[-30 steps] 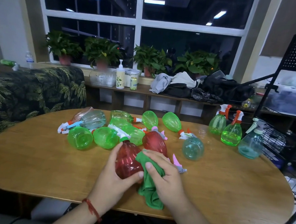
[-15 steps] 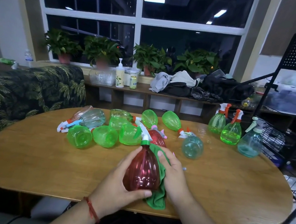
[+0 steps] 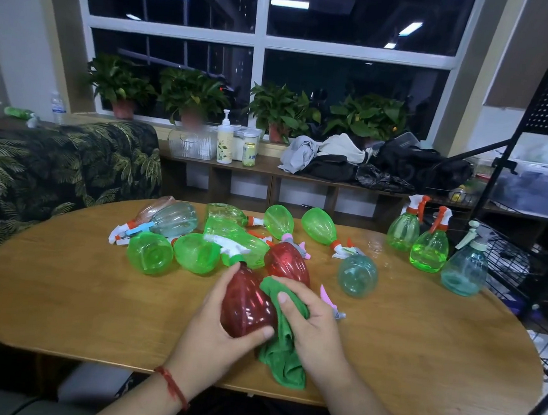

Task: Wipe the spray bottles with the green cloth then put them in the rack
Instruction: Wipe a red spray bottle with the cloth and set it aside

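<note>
My left hand (image 3: 217,332) grips a red ribbed spray bottle (image 3: 245,301) with a white and green nozzle, tilted with the nozzle pointing away to the left. My right hand (image 3: 313,321) holds the green cloth (image 3: 280,352) bunched against the bottle's right side. A second red bottle (image 3: 285,262) lies just behind them. Several green and pale blue spray bottles (image 3: 195,250) lie in a heap across the middle of the oval wooden table (image 3: 73,295). Three bottles stand upright at the table's far right: two green (image 3: 429,249) and one teal (image 3: 464,269). The black wire rack (image 3: 533,212) stands to the right of the table.
A pale blue bottle (image 3: 356,275) lies to the right of my hands. A leaf-patterned sofa (image 3: 52,162) borders the table's left side. Behind the table a low shelf (image 3: 302,180) carries clothes, a pump dispenser and potted plants under the window.
The red bottle was lifted upright half a second ago and is now tilted back down to the left. My right hand with the cloth has shifted up along the bottle's right side.
</note>
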Action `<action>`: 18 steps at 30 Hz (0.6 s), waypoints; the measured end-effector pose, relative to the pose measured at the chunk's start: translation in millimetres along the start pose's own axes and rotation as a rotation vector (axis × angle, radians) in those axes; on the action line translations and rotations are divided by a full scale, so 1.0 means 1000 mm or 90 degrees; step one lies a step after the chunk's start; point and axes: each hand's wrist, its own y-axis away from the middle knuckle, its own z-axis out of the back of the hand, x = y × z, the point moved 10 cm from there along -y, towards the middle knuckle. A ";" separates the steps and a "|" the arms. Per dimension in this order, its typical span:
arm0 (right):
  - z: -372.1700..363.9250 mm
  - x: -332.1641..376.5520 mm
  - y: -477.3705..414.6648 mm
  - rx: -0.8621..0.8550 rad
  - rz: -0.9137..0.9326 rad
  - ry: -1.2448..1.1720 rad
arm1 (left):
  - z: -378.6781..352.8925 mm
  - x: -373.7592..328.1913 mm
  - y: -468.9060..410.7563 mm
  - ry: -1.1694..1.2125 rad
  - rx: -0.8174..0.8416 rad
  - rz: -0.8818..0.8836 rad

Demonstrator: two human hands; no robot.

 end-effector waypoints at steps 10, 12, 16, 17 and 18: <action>-0.005 0.008 0.003 0.016 0.068 0.115 | 0.002 -0.002 0.002 -0.051 -0.015 -0.025; -0.002 0.001 0.001 -0.001 0.022 0.080 | -0.004 -0.010 0.003 -0.079 0.027 -0.054; 0.000 -0.005 -0.003 -0.014 -0.048 0.003 | -0.013 -0.021 0.009 -0.066 0.098 -0.078; 0.001 -0.006 -0.003 -0.016 -0.066 -0.028 | -0.015 -0.024 0.010 -0.054 0.113 -0.080; 0.001 -0.007 -0.003 -0.017 -0.089 -0.070 | -0.016 -0.025 0.011 -0.035 0.126 -0.075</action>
